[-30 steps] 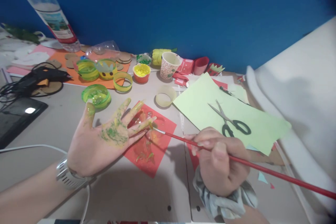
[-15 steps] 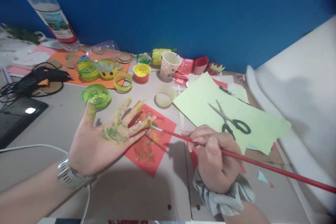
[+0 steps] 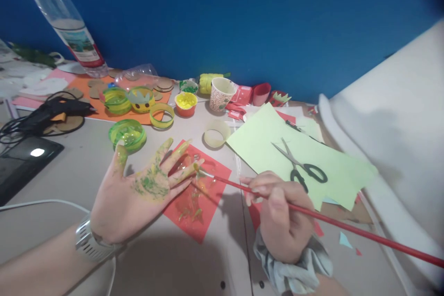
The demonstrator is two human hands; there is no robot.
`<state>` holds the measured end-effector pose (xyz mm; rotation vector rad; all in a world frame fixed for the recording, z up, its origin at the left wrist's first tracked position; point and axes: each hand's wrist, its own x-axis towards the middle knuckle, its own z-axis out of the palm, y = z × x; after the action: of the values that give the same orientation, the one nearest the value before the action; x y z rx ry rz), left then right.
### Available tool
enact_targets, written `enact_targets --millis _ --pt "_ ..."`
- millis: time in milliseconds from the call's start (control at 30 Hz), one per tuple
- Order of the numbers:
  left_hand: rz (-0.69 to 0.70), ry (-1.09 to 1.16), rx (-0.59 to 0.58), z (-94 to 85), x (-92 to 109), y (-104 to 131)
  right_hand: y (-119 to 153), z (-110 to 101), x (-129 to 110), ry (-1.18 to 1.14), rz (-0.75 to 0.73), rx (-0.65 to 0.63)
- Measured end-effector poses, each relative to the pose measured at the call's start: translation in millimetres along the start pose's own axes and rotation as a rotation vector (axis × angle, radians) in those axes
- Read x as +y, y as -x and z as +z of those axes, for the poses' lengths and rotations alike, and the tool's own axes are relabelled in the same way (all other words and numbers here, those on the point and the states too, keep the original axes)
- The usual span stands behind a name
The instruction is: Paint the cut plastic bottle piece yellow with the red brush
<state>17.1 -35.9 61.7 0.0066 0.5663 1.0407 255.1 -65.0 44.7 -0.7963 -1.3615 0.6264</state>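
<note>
My left hand [image 3: 142, 189] is palm up with its fingers spread, smeared with green and yellow paint on the palm, thumb and fingers. Pinched in my right hand [image 3: 282, 212] is a long red-handled paintbrush [image 3: 239, 186]. Its bristle tip touches one of the left hand's outer fingers near the fingertip. Under those fingers lies a red sheet of paper [image 3: 204, 226] with wet-looking yellow and green smears. Just beyond the left thumb stands a green-streaked clear plastic dish [image 3: 127, 135]. Further back are a paper cup of yellow paint [image 3: 186, 103] and a cup of green paint [image 3: 188, 87].
Scissors [image 3: 294, 162] rest on pale green paper [image 3: 333, 162] at right. A tape roll [image 3: 217, 133], patterned paper cup [image 3: 222, 94] and yellow ring [image 3: 162, 116] stand mid-table. At left are a glue gun [image 3: 52, 111], a black device [image 3: 31, 166] and a tall plastic bottle [image 3: 74, 37].
The view has tilted up slightly, so the scene sits a little lower. The brush tip stays at nearly the same fingertip; both hands hold almost the same pose.
</note>
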Motion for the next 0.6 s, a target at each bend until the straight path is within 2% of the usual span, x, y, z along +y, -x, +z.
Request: enact_targets --millis 67,167,300,433,533,600 --pt "-0.003 -0.011 0.002 -1.3 0.3 -0.2 0.2 0.7 0.0 -0.014 0.013 -0.020" --pt "-0.004 -0.007 -0.002 -1.4 0.1 -0.9 0.0 1.6 -0.8 -0.015 0.012 0.029" --pt "-0.001 0.006 0.033 0.9 0.3 -1.3 2.0 -0.1 -0.4 0.026 0.027 -0.037" --pt "0.004 -0.005 0.008 0.3 0.6 -2.2 5.7 -2.2 0.9 0.046 0.063 -0.001" --pt "0.011 -0.090 -0.025 1.0 -1.6 -1.9 4.7 -1.6 -0.8 0.042 0.137 -0.071" --pt "0.019 -0.246 -0.035 1.9 -3.4 0.5 0.2 -1.3 -2.9 -0.030 0.182 -0.002"
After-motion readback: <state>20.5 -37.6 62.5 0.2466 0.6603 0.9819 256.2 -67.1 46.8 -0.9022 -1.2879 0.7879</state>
